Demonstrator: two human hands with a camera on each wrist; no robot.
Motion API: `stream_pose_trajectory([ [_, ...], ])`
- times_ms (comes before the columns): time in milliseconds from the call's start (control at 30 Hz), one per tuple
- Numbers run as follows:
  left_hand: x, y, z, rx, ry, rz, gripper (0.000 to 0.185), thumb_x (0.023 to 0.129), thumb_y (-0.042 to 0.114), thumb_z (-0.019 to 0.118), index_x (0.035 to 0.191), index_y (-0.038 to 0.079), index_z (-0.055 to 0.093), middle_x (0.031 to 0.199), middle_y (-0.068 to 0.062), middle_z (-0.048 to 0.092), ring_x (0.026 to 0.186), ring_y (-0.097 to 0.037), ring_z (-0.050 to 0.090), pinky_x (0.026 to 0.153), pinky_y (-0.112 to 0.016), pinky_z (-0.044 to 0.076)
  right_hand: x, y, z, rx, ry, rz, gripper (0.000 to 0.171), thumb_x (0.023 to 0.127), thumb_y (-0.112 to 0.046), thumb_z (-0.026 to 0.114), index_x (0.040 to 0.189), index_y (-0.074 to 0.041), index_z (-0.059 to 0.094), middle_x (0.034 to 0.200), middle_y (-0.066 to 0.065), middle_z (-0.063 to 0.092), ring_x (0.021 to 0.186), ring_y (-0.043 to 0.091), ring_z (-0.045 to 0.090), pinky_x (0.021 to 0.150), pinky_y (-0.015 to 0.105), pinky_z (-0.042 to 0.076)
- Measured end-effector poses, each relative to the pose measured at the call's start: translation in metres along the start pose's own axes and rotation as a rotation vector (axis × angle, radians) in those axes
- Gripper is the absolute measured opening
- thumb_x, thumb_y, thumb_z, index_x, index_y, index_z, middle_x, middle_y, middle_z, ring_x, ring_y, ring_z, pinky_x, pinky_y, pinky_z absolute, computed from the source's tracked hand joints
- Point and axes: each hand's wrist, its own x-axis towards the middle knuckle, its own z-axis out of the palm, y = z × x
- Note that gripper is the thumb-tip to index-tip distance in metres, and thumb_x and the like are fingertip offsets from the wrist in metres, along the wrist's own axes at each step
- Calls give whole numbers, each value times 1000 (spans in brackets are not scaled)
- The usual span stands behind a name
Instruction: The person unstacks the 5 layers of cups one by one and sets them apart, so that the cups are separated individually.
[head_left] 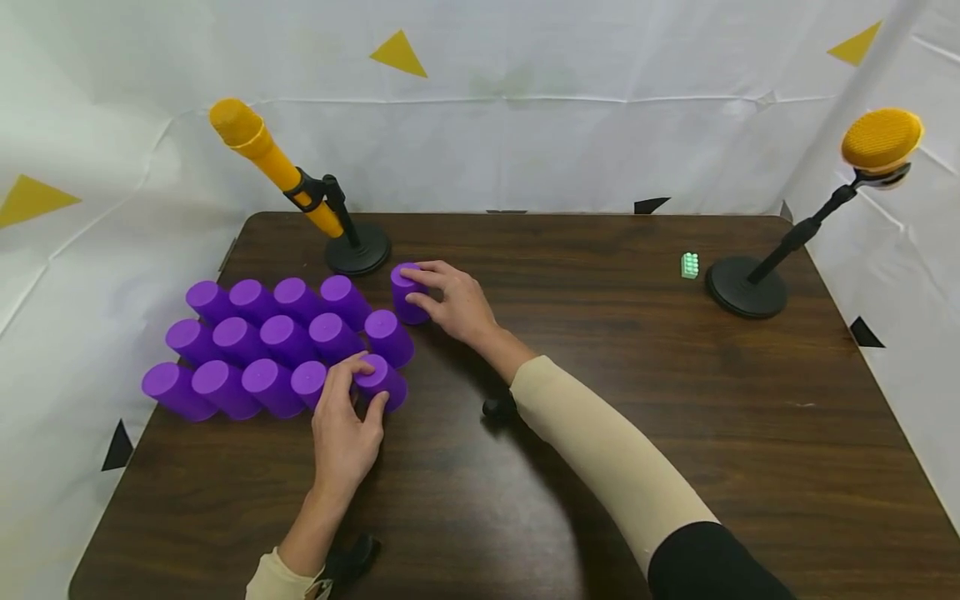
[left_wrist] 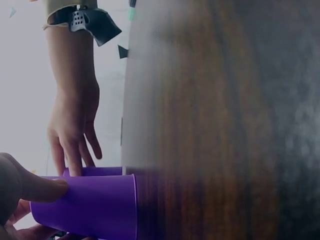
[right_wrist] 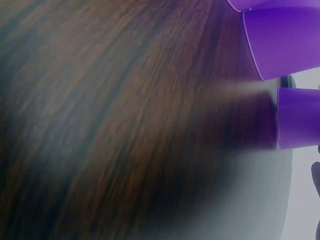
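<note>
Several purple cups (head_left: 262,342) stand upside down in three rows on the left of the dark wooden table (head_left: 600,400). My left hand (head_left: 352,400) grips the end cup of the front row (head_left: 381,381), thumb and fingers round it; the left wrist view shows that cup (left_wrist: 95,205) with my thumb on it. My right hand (head_left: 431,296) holds a separate purple cup (head_left: 405,292) at the right end of the back row, fingers curled over its top and side. That cup (right_wrist: 299,117) shows at the right edge of the right wrist view, beside another cup (right_wrist: 285,42).
A yellow microphone (head_left: 262,154) on a black round stand (head_left: 357,250) sits just behind the cups. Another yellow microphone (head_left: 881,139) with its stand (head_left: 746,287) is at the far right, a small green block (head_left: 689,265) beside it. White sheeting surrounds the table.
</note>
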Motion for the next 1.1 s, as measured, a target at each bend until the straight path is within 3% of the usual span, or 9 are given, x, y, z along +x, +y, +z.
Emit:
stream_pose_trajectory([
  [167,0,1,0,21,8,2,41,76,-10,76,109,8,58,129,-6,57,104,-20,55,79,-44,49,2,-3,7,-20,-43,12,39,89,-27,74,128,-24,68,131,0,61,118,16,59,97,28,46],
  [533,1,3,0,29,21,6,41,76,-9,78,108,6,59,130,-9,58,104,-23,56,80,-45,50,1,-6,10,-71,-88,-29,40,92,-29,70,132,-27,64,135,-2,58,113,16,61,89,28,49],
  [800,1,3,0,32,22,-1,42,75,-10,77,110,6,58,130,-10,57,105,-23,56,79,-44,49,0,-5,7,-109,-105,-49,44,93,-30,68,136,-27,61,140,-2,55,118,17,59,93,30,49],
  [1100,-1,11,-4,43,44,22,43,74,-10,77,110,5,59,133,-8,55,112,-25,55,85,-46,50,-4,-5,4,-80,-67,-69,61,92,-29,70,148,-25,46,142,-3,53,122,15,56,91,34,51],
])
